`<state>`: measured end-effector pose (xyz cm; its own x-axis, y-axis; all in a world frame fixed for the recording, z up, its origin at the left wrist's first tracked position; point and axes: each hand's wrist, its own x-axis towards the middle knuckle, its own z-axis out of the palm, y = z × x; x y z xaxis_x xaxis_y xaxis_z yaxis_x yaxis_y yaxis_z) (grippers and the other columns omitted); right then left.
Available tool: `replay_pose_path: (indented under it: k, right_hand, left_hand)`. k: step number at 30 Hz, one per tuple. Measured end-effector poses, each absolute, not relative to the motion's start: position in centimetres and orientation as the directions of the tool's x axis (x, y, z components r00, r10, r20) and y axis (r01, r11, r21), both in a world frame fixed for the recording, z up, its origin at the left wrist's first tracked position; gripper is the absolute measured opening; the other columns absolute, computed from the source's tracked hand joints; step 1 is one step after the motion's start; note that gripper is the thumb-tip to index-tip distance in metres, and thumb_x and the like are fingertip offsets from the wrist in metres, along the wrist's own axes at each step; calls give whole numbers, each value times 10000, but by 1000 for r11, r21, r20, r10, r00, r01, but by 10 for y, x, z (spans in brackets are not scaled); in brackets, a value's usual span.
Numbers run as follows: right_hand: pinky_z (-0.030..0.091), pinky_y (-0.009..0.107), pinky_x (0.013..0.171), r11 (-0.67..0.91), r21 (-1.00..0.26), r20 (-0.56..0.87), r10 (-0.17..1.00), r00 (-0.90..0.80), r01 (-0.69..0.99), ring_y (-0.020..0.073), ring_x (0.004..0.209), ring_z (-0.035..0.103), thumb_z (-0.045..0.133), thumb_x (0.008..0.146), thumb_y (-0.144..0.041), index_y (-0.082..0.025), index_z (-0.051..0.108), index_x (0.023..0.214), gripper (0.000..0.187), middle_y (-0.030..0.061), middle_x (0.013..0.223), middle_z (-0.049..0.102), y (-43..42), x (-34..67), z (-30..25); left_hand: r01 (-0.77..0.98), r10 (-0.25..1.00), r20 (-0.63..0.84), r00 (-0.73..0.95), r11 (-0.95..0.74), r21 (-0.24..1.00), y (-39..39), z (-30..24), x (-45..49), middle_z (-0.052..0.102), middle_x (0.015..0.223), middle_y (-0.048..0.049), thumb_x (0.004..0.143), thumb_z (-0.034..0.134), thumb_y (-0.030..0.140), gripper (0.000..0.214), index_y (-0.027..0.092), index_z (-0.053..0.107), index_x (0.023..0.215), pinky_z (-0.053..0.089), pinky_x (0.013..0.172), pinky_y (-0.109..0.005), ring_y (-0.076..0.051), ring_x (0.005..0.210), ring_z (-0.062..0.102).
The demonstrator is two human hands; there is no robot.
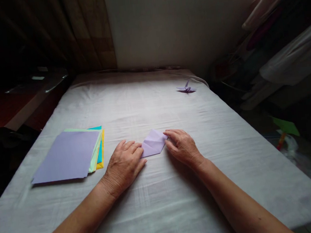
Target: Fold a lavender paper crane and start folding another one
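A piece of folded lilac origami paper [154, 143] lies on the white cloth in front of me, with creases across its face. My left hand [127, 163] holds its left corner, the fingertips over the edge and the thumb just below. At the right corner, my right hand [182, 146] pinches the paper between thumb and fingers. The corner tips are hidden under the fingers of both hands. Left of my left hand is a stack of coloured paper sheets [68, 154], lilac on top, with green, blue and yellow edges showing.
A folded purple paper crane [187, 88] stands near the far right of the cloth-covered table [132, 107]. Dark reddish furniture [14, 104] is at the left. Hanging clothes [295, 55] and a green piece [286, 126] among plastic bags are beyond the right edge.
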<state>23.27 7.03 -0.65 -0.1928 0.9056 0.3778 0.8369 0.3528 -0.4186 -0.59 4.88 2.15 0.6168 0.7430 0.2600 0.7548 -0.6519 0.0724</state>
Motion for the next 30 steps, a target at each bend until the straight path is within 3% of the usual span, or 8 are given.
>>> replay_pose_path:
  k: [5, 9, 13, 16, 26, 28, 30]
  right_hand:
    - [431, 445, 973, 395, -455, 382, 896, -225, 798, 260, 1140, 589, 550, 800, -177, -203, 654, 1136, 353, 83, 1193, 687, 72, 235, -14]
    - [412, 431, 1011, 440, -500, 371, 887, -275, 746, 241, 1173, 573, 526, 742, -113, -214, 627, 1195, 474, 71, 1231, 669, 70, 238, -14]
    - [415, 439, 1008, 470, -471, 378, 872, -310, 747, 249, 1195, 562, 547, 795, -140, -222, 627, 1211, 431, 91, 1279, 638, 71, 239, -14]
    - [431, 443, 983, 498, -409, 415, 848, -330, 765, 255, 1191, 565, 562, 855, -177, -231, 652, 1182, 343, 110, 1302, 618, 70, 238, -17]
    - [480, 421, 940, 571, -363, 514, 782, -353, 736, 238, 1106, 611, 558, 906, -216, -252, 719, 1031, 207, 89, 1187, 687, 69, 236, -14]
    - [500, 404, 904, 566, -420, 523, 790, -320, 710, 228, 1032, 643, 556, 905, -215, -248, 725, 989, 192, 81, 1105, 718, 65, 234, -9]
    - [527, 363, 835, 528, -556, 501, 829, -248, 642, 204, 910, 677, 556, 902, -213, -236, 725, 955, 179, 65, 980, 744, 61, 230, -4]
  left_hand:
    - [732, 731, 287, 619, -669, 125, 64, 15, 6, 698, 1022, -71, 869, 650, 304, 153, 189, 658, 970, 483, 880, -404, -248, 942, 625]
    - [713, 690, 344, 637, -697, 80, 65, 13, 4, 705, 975, -78, 927, 572, 319, 165, 178, 650, 963, 494, 826, -389, -231, 869, 643]
    - [685, 622, 411, 667, -728, -11, 64, 13, 1, 718, 929, -81, 997, 434, 287, 250, 146, 638, 972, 502, 839, -378, -207, 815, 664]
    - [695, 620, 445, 646, -719, -7, 64, 10, -1, 720, 906, -76, 1002, 426, 277, 252, 142, 637, 969, 523, 807, -352, -201, 812, 672]
    - [694, 674, 495, 549, -697, 180, 67, 4, -7, 734, 914, -65, 917, 455, 124, 201, 169, 639, 986, 550, 805, -347, -199, 835, 688]
    - [696, 711, 520, 474, -664, 274, 67, 4, -11, 735, 899, -55, 921, 496, 170, 167, 183, 638, 1007, 548, 802, -340, -194, 825, 694]
    - [682, 773, 529, 349, -597, 423, 65, 6, -13, 729, 897, -42, 918, 552, 235, 157, 196, 631, 1048, 550, 763, -308, -179, 799, 696]
